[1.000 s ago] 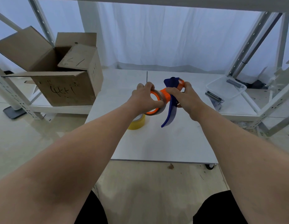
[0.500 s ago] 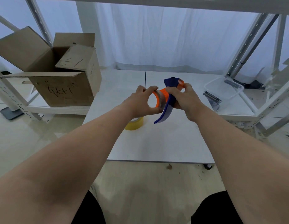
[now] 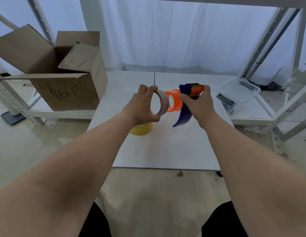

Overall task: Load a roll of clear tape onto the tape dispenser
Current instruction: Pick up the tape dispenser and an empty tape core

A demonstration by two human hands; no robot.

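Now | left hand [image 3: 142, 105] fingers pinch the tape roll [image 3: 161, 104] rim | right hand [image 3: 198, 104] fingers wrapped around the tape dispenser [image 3: 184, 103] | roll just beside orange spool [image 3: 174, 103]

Both hands are hovering over the middle of the white table [image 3: 166, 147], leaving its near half lying open for a reach from the front edge. A yellow tape roll [image 3: 142, 129] is sitting just under the left hand [image 3: 142, 106], blocking a straight descent there. A cardboard box [image 3: 66, 89] with raised flaps is crowding the left side, and a clear plastic bin [image 3: 239, 90] and shelf posts [image 3: 261, 47] are hemming the right.
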